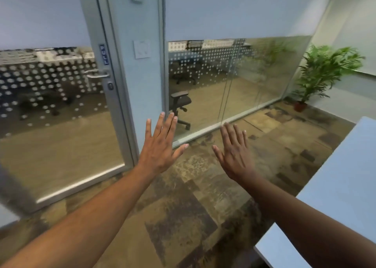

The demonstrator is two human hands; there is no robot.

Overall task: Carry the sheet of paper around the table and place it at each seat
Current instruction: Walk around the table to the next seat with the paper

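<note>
Left hand (160, 147) and right hand (234, 151): both reaching forward over patterned brown carpet (183, 216), fingers straight and spread, holding nothing. Sheet of paper: not showing anywhere. Pale blue-white table (335, 186) lying at right; glass door (61, 105) standing ahead.

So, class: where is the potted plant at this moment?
In the head view, the potted plant stands on the floor at far right, in the room's corner where the glass wall ends, beyond the white table.
</note>
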